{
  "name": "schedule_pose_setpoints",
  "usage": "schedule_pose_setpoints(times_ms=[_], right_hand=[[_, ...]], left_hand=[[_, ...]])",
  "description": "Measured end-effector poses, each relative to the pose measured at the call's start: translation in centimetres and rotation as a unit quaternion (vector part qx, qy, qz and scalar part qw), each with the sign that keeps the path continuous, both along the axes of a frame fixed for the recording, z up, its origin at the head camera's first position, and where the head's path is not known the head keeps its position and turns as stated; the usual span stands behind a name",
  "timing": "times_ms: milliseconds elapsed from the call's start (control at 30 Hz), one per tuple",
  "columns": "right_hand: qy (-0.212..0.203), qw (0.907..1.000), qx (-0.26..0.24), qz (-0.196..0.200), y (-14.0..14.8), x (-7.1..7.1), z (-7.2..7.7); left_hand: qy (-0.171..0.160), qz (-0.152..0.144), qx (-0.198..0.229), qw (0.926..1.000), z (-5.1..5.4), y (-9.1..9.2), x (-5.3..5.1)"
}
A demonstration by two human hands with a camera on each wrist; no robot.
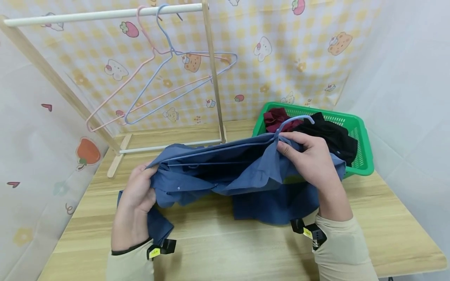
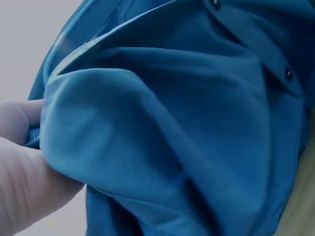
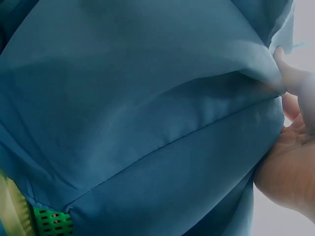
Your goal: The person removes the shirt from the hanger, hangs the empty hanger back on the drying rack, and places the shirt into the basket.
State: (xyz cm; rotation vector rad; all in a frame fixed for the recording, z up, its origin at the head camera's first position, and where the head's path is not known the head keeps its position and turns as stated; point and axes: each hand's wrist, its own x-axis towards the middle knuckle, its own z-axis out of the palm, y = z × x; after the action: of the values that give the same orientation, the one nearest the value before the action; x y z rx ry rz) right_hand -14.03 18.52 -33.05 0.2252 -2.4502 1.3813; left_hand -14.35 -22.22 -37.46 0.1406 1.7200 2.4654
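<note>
A blue buttoned shirt (image 1: pixel 253 171) is held up over the table, its opening spread between both hands. A light-blue hanger (image 1: pixel 297 118) is partly inside it; the hook sticks out at the right and part of the frame shows within the opening. At the left shoulder of the shirt, my left hand (image 1: pixel 138 187) grips the cloth. My right hand (image 1: pixel 311 158) pinches the fabric just below the hook. Dark buttons (image 2: pixel 289 73) show on the shirt in the left wrist view. Folds of cloth hide most of the hanger.
A green basket (image 1: pixel 367 156) with dark red and black clothes (image 1: pixel 328 134) stands at the back right. At the back left is a wood and white rack (image 1: pixel 105 15), where a pink hanger (image 1: pixel 119 88) and a blue hanger (image 1: pixel 151 80) hang.
</note>
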Motion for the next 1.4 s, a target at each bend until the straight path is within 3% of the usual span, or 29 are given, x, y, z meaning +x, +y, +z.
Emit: schedule_pose_setpoints(times_ms=[67, 167, 233, 300, 367, 467, 533, 567, 633, 700, 733, 767, 800, 867, 933, 967, 1000, 1033, 1100, 1167, 1400], right_hand=[[0.004, 1.0, -0.005, -0.001, -0.1, 0.0, 0.0], [0.003, 0.9999, -0.01, -0.003, -0.2, -0.1, 0.2], [-0.003, 0.9999, -0.008, -0.007, -0.3, 0.0, 0.3], [-0.01, 0.9998, -0.006, -0.013, -0.4, 0.3, 0.5], [-0.014, 0.9996, -0.003, -0.025, -0.6, 0.5, 0.8], [-0.016, 0.9991, -0.001, -0.04, -0.9, 0.9, 1.2], [-0.016, 0.9987, 0.001, -0.047, -1.1, 1.0, 1.4], [-0.018, 0.9986, 0.002, -0.05, -1.2, 1.1, 1.4], [-0.022, 0.9983, 0.007, -0.054, -1.3, 1.2, 1.5], [-0.024, 0.9979, 0.016, -0.057, -1.6, 1.2, 1.4], [-0.023, 0.9978, 0.02, -0.058, -1.7, 1.2, 1.4], [-0.019, 0.9978, 0.023, -0.059, -1.9, 1.2, 1.4], [-0.014, 0.9978, 0.026, -0.059, -2.1, 1.2, 1.3], [0.002, 0.9979, 0.03, -0.057, -2.4, 1.1, 1.1], [0.02, 0.998, 0.03, -0.051, -2.9, 1.1, 0.9], [0.027, 0.9981, 0.031, -0.046, -3.1, 1.1, 0.8], [0.032, 0.9983, 0.031, -0.039, -3.3, 1.1, 0.7], [0.036, 0.9984, 0.032, -0.031, -3.5, 1.1, 0.5], [0.04, 0.9986, 0.032, -0.017, -3.9, 1.1, 0.3], [0.04, 0.9987, 0.031, -0.008, -4.2, 1.1, 0.2], [0.03, 0.9989, 0.034, 0.007, -4.2, 1.3, 0.3]], left_hand=[[0.0, -0.017, 0.04, 0.9991, -0.3, 0.1, -0.1], [-0.015, -0.005, 0.052, 0.9985, -0.7, 0.7, -0.4], [-0.032, 0.026, 0.01, 0.9991, -0.9, 1.3, -0.6], [-0.046, 0.062, -0.062, 0.9951, -1.1, 1.8, -0.8], [-0.046, 0.09, -0.159, 0.982, -1.2, 2.2, -0.8], [-0.024, 0.114, -0.304, 0.9454, -1.1, 2.5, -0.6], [-0.004, 0.127, -0.366, 0.9218, -1.0, 2.6, -0.3], [0.007, 0.137, -0.378, 0.9154, -1.0, 2.6, -0.2], [0.045, 0.167, -0.372, 0.9118, -1.2, 2.8, 0.2], [0.108, 0.206, -0.362, 0.9026, -1.4, 2.9, 0.5], [0.151, 0.222, -0.368, 0.8904, -1.5, 3.0, 0.7], [0.204, 0.234, -0.381, 0.8711, -1.7, 3.1, 0.8], [0.257, 0.239, -0.402, 0.8459, -1.7, 3.2, 0.9], [0.349, 0.24, -0.45, 0.7861, -1.7, 3.5, 1.0], [0.417, 0.23, -0.49, 0.7303, -1.5, 4.0, 1.0], [0.44, 0.226, -0.502, 0.7099, -1.4, 4.3, 1.0], [0.454, 0.224, -0.51, 0.6957, -1.3, 4.6, 1.0], [0.462, 0.225, -0.513, 0.6876, -1.2, 4.9, 0.9], [0.47, 0.236, -0.512, 0.6794, -1.1, 5.3, 0.8], [0.474, 0.253, -0.499, 0.6801, -1.1, 5.6, 0.7], [0.456, 0.285, -0.454, 0.7109, -0.3, 5.4, 0.8]])
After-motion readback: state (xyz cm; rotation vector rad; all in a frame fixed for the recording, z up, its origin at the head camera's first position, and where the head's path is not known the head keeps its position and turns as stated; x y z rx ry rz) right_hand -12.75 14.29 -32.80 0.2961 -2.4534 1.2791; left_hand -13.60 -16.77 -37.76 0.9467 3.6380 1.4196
